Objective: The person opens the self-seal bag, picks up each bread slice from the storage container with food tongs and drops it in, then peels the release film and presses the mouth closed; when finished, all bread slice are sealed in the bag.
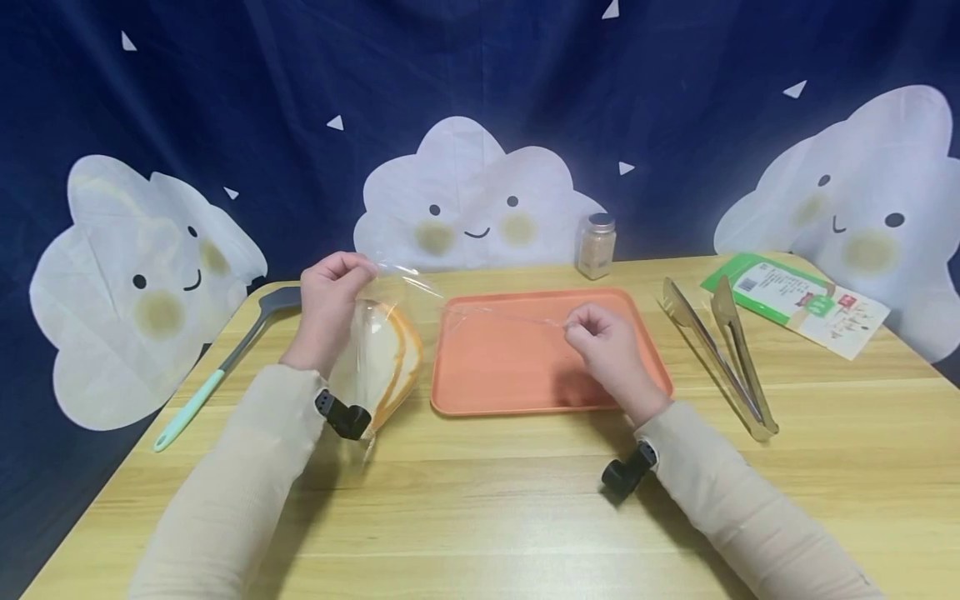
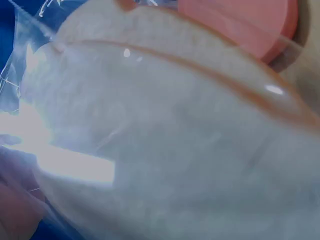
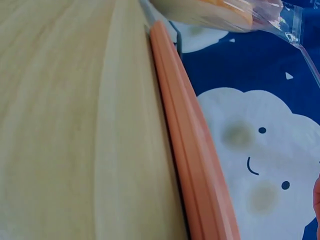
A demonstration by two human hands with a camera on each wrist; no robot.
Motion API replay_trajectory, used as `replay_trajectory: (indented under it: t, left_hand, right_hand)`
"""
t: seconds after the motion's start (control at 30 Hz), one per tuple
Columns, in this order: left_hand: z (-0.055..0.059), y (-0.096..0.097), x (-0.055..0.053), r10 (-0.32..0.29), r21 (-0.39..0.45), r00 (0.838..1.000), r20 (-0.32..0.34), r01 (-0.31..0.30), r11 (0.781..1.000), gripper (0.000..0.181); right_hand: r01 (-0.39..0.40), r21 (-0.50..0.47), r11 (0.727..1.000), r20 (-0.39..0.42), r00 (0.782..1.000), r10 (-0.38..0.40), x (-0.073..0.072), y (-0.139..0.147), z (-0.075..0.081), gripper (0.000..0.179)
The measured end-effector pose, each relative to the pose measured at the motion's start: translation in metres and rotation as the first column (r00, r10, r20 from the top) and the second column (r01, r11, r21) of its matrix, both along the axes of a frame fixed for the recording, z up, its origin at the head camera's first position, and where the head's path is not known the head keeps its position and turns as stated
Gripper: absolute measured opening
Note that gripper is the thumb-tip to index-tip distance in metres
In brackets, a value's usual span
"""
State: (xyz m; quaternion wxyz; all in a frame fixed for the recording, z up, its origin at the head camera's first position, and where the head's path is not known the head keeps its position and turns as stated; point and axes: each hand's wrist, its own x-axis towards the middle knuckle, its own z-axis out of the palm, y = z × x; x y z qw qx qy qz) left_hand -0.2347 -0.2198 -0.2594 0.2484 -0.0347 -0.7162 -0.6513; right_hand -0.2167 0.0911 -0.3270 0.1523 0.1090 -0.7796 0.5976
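Observation:
On the left, my left hand (image 1: 330,300) pinches the top edge of a clear plastic bag (image 1: 408,282). Two slices of white bread (image 1: 384,354) with brown crusts hang upright inside it; they fill much of the left wrist view, where the bread (image 2: 150,125) shows through shiny film. Over the tray, my right hand (image 1: 611,358) pinches the end of a thin clear strip (image 1: 517,317) that stretches across to the bag's top. The right wrist view shows this strip (image 3: 309,62) running from the corner of the bag.
An orange tray (image 1: 517,375) lies mid-table. At the left is a spatula (image 1: 232,358) with a mint handle. Metal tongs (image 1: 723,362) and a green-and-white packet (image 1: 798,300) lie at the right. A small capped jar (image 1: 597,247) stands behind the tray near the far edge.

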Motion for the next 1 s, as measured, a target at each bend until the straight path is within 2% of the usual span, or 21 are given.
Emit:
replay_trajectory:
  t: [0.13,0.33,0.57,0.7,0.87,1.0]
  left_hand:
    - [0.006,0.002,0.001,0.000,0.043,1.000,-0.029,0.001,0.999,0.025]
    - [0.009,0.001,0.003,0.015,0.054,1.000,-0.017,-0.014,0.998,0.026]
    - [0.011,-0.004,0.002,0.089,0.087,0.995,-0.053,-0.084,0.993,0.021]
    - [0.012,-0.007,0.002,0.110,0.108,0.992,-0.063,-0.103,0.989,0.022]
    - [0.014,-0.009,0.003,0.146,0.142,0.986,-0.080,-0.134,0.981,0.024]
    - [0.017,-0.011,0.002,0.162,0.156,0.982,-0.098,-0.146,0.977,0.025]
  right_hand:
    - [0.011,-0.032,0.999,-0.001,1.000,-0.011,-0.001,0.004,0.002,0.009]
    - [0.025,-0.045,0.999,0.011,1.000,-0.024,0.000,0.009,0.002,0.009]
    - [0.033,-0.100,0.994,0.010,0.999,-0.032,-0.003,0.016,-0.002,0.009]
    - [0.046,-0.141,0.989,0.005,0.999,-0.046,-0.005,0.020,-0.003,0.013]
    - [0.086,-0.104,0.991,0.023,0.996,-0.084,-0.004,0.028,0.001,0.012]
    - [0.099,-0.126,0.987,0.011,0.995,-0.098,-0.005,0.032,0.005,0.016]
